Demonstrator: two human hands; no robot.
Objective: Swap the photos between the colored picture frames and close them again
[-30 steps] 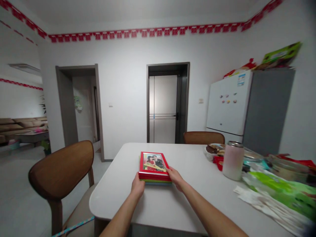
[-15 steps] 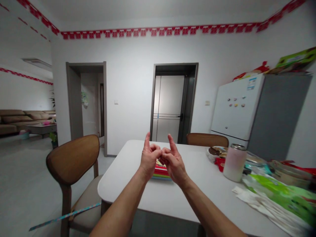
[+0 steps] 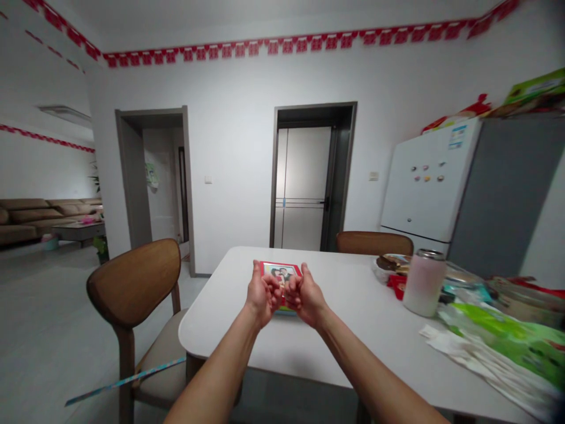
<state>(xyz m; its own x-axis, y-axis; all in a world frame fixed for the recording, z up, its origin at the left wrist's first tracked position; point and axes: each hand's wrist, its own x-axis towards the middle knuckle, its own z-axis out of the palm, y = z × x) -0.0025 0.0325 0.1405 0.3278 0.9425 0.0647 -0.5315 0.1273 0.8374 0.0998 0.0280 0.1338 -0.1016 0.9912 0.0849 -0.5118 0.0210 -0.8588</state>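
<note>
While both of my palms are turned inward and partly upward, the fingers of my left hand [image 3: 261, 301] and right hand [image 3: 309, 299] are loosely curled, thumbs raised, with no object visible in either grasp. The fingertips of the two hands lie close together; whether they touch cannot be told. Just behind and below them, a stack of flat rectangular pieces, topped by a red-bordered picture of two people [image 3: 281, 272], lies on the white, round-cornered table [image 3: 220, 294]; green and blue edges show beneath, and my fingers hide part of it. As far as can be judged, the pieces already rest together as one stack, and neither hand grips it; whether any handling remains is not shown. Well to the right of my fingers are crumpled white cloth [image 3: 468, 356], a bright green plastic packet [image 3: 498, 330] and a pink-and-white cylindrical bottle [image 3: 424, 285], standing upright. To their left is a brown wooden-backed chair [image 3: 135, 282]. Farther beyond, to the right, stands a white-fronted, grey-sided refrigerator [image 3: 426, 194].
</note>
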